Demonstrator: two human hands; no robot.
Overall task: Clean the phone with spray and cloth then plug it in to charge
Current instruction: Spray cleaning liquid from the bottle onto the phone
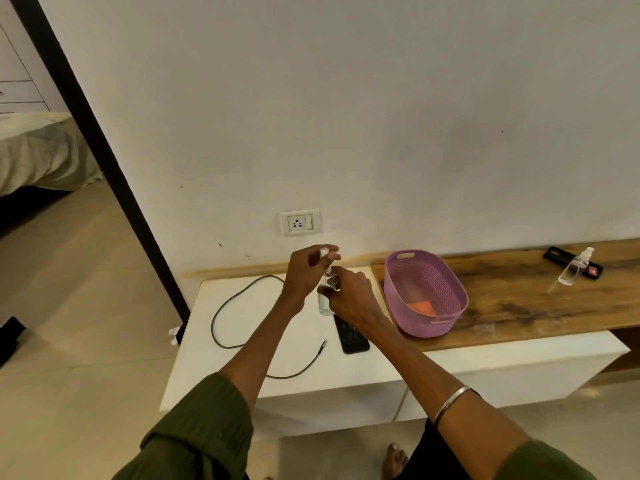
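Right grip: fingers curled round the body of the small clear spray bottle, holding it upright above the white table. Bottle sits over the far end of the phone; can't tell if its base touches anything.

Left grip: fingertips pinching the bottle's white cap at the top of the bottle. Can't tell whether the cap is seated on the nozzle or lifted just off it.

Phone: black, flat on the white table, screen up, partly hidden under my right wrist. Light specks show on the screen.

Charging cable: dark, looped on the table left of the phone, free connector end lying near the phone's left edge, not touching it. Other end runs off the left table edge where a white plug sits.

Wall socket: on the wall just above the table, nothing plugged in.

Purple basket: right of my hands, on the wooden table, an orange cloth lying in its bottom.

Far right on the wood: second clear spray bottle lying tilted against a black flat item, touching it.

Silver bangle on my right forearm, green sleeves rolled up.
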